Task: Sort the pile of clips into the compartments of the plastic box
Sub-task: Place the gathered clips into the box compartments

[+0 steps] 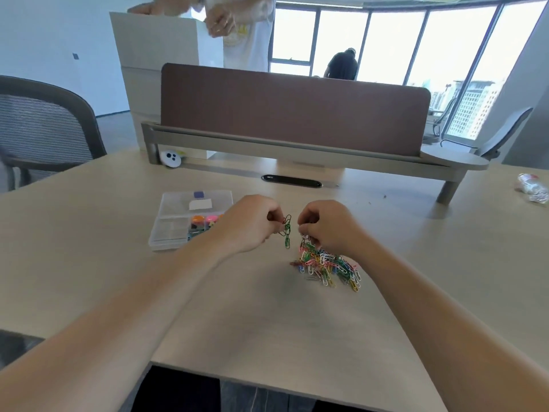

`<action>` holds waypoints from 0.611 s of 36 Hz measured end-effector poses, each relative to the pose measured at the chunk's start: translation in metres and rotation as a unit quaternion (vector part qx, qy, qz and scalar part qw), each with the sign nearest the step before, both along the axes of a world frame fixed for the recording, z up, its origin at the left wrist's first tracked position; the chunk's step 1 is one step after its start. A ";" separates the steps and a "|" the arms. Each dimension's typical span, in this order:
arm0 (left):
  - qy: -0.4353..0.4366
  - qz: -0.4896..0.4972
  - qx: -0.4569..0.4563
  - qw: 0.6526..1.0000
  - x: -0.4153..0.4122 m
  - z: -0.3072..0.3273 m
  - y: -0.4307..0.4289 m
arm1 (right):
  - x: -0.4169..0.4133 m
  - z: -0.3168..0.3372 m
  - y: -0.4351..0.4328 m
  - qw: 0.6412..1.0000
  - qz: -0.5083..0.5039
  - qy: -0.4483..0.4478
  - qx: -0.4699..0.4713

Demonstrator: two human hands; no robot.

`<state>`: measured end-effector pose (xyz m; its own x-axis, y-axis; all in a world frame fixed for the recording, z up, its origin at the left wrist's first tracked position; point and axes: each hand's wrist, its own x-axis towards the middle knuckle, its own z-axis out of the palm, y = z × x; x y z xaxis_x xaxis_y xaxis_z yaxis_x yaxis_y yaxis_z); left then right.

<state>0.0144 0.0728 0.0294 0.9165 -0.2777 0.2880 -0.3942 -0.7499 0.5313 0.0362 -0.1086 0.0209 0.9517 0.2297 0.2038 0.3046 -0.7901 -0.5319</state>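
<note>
table (118,263) near edge runs just under the forearms; the far side is closed off by a brown divider screen (294,108), with a black cable slot (291,182) in front of it. open tabletop left of the plastic box (166,246) and right of the pile of clips (326,266), out to a crumpled bottle (533,188) near the right edge. chair (44,129) off the left corner.

left hand (252,224) is curled, pinching a few linked green clips (287,233) that hang clear of the table. right hand (329,227) is curled too, pinching clips at the top of the pile; a strand hangs from its fingers into the heap. the hands are close but not touching.

the pile sits directly under and just in front of the right hand. the box is just left of the left hand, partly hidden behind it; coloured bits show in its near right compartment.
</note>
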 end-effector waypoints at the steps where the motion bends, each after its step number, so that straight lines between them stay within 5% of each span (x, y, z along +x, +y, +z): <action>1: 0.001 0.005 -0.003 1.000 -0.001 0.001 0.005 | 0.000 0.001 0.005 1.000 0.004 -0.001 0.003; 22: 0.004 0.127 0.045 0.991 -0.011 0.020 0.148 | 0.022 0.015 0.157 0.994 0.111 -0.011 -0.009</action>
<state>0.0034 0.2207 0.0491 0.9623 -0.0624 0.2646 -0.1829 -0.8687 0.4603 0.0583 0.0486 0.0357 0.8720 0.4383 0.2181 0.4848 -0.7114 -0.5087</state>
